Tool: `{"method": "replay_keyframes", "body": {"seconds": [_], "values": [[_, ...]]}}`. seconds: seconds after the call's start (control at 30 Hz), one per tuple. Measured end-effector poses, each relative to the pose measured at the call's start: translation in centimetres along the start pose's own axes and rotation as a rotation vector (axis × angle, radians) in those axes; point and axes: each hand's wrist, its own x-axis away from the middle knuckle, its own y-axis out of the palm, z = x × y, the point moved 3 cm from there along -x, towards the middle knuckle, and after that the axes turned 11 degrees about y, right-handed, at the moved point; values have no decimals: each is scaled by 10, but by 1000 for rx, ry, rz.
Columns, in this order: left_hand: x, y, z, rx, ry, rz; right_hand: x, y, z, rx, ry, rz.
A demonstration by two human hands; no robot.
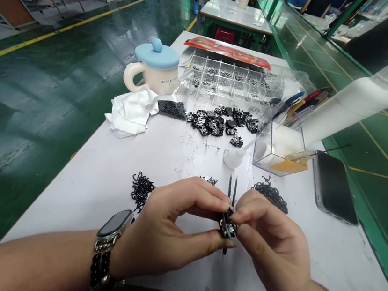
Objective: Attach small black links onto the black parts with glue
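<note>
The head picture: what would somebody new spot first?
Probably what's front and center: the left hand holds a small black part in its grip, and the right hand touches it. Next, likely the cream mug with its light blue lid, toward the back left of the table, and the big white bottle on the right.

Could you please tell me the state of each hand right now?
Left hand: closed, holding a small black-and-silver part.
Right hand: closed in a pinch at that part; whether it grips something separate cannot be told.
</note>
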Motion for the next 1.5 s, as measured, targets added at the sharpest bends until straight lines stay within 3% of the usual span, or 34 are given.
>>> {"method": "replay_keyframes", "body": {"seconds": [0.47, 0.8, 1.2, 1.5], "values": [[0, -1, -2, -24, -22, 1, -1, -1, -2, 115, -19, 74], [0, -1, -2, -77, 19, -10, 1, 2, -8, 256, -212, 110], [1, 2, -2, -69, 83, 18, 2, 6, -7, 205, -188, 149], [3, 3, -4, -2, 38, 24, 3, 7, -7, 209, -188, 155]]}}
